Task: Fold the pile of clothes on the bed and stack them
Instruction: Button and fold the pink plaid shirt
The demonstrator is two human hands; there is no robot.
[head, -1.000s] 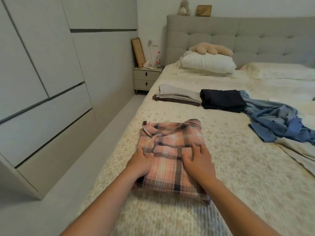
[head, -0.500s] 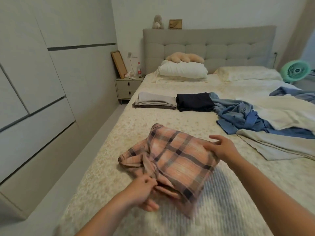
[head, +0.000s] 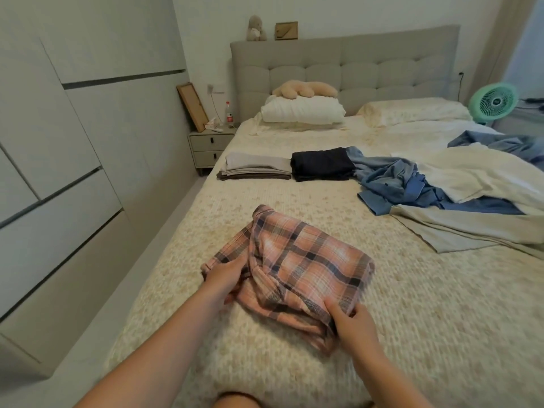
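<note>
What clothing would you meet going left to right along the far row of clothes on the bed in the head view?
Grey folded stack → dark navy folded stack → crumpled blue shirt → unfolded cream garment.

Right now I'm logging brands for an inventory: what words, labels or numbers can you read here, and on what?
No text is readable.
Bottle on the nightstand: red label, too small and blurred to read.
Tissue pack beside it: print too blurred.
Plaid shirt held by the left hand and right hand: no tag visible.
</note>
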